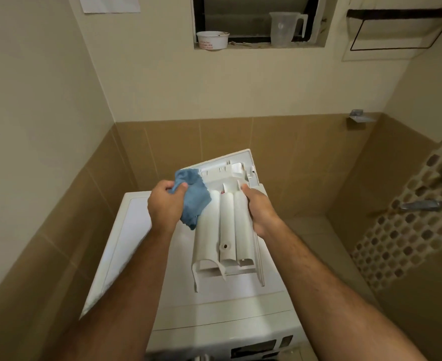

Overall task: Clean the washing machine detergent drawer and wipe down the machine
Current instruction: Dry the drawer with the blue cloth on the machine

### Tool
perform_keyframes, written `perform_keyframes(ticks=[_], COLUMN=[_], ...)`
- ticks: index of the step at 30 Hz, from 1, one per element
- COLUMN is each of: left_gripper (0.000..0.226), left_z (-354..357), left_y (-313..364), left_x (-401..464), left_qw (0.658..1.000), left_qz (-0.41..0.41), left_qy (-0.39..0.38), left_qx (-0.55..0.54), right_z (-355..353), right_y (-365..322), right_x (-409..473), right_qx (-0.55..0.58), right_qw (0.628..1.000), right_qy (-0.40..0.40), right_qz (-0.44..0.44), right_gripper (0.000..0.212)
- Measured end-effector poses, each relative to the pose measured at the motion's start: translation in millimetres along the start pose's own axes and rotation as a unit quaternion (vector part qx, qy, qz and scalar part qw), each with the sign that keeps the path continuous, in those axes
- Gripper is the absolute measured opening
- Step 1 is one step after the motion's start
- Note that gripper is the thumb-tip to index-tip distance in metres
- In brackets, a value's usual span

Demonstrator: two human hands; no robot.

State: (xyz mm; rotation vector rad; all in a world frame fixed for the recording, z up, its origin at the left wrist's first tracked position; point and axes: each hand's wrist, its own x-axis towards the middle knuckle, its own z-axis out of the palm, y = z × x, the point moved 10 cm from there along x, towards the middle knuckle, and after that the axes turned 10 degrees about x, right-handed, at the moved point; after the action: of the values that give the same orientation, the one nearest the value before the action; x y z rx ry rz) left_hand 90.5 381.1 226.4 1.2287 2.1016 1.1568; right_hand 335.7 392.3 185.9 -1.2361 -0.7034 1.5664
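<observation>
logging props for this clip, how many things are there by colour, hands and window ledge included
White: 3, detergent drawer, washing machine, tub
Blue: 1, cloth
Clear: 1, measuring jug
Hands: 2, left hand, right hand
Total: 7

White tub and measuring jug on window ledge.

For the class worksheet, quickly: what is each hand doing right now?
Left hand: fingers closed around the blue cloth, held against the drawer.
Right hand: fingers closed on the side of the detergent drawer, holding it above the washing machine.
</observation>
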Motion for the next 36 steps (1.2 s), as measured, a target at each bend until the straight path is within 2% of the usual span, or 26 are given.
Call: perform_keyframes(ticks=[4,7,9,12,15,17,21,23,25,27,30,32,36], left_gripper=[0.023,0.017,0.021,0.030,0.051,0.042,0.055,0.042,0.029,0.028,0.023,0.021,0.019], left_z=[5,34,50,66,80,82,78,74,61,47,27,18,12], left_y=[-31,-28,-18,-10,-17,-8,-7,-11,-17,-13,-7,-7,-1], left_x=[3,-7,-17,-23,-30,-35,-31,-26,-24,-22,-22,-26,-40], left_qw=[0.990,0.959,0.942,0.922,0.913,0.911,0.924,0.920,0.918,0.929,0.960,0.965,0.981], left_qz=[-0.117,-0.158,-0.161,-0.175,-0.230,-0.225,-0.208,-0.191,-0.181,-0.124,-0.039,-0.028,0.010], left_qy=[-0.022,-0.134,-0.193,-0.224,-0.240,-0.229,-0.188,-0.180,-0.137,-0.087,-0.005,0.034,0.095], left_qx=[-0.080,-0.192,-0.224,-0.263,-0.237,-0.261,-0.261,-0.290,-0.325,-0.337,-0.278,-0.258,-0.171], right_z=[2,6,9,9,7,4,9,13,13,8,-3,-2,34], right_y=[3,13,20,20,11,9,2,-5,-15,-23,-31,-32,-16], right_x=[-3,-6,-4,-3,-5,-2,-1,-3,-8,-10,-15,-21,-25], right_qx=[0.091,0.129,0.131,0.145,0.156,0.141,0.095,0.032,-0.048,-0.109,-0.150,-0.114,-0.107], right_qw=[0.995,0.990,0.989,0.986,0.985,0.988,0.992,0.994,0.989,0.978,0.964,0.971,0.993], right_qy=[-0.031,-0.041,-0.053,-0.065,-0.072,-0.068,-0.057,-0.060,-0.037,0.001,0.077,0.089,-0.006], right_qz=[0.007,0.036,0.050,0.049,0.029,0.004,-0.053,-0.088,-0.137,-0.176,-0.205,-0.189,-0.055], right_gripper=[0.039,0.046,0.049,0.046,0.041,0.041,0.042,0.032,0.025,0.024,0.013,0.018,0.043])
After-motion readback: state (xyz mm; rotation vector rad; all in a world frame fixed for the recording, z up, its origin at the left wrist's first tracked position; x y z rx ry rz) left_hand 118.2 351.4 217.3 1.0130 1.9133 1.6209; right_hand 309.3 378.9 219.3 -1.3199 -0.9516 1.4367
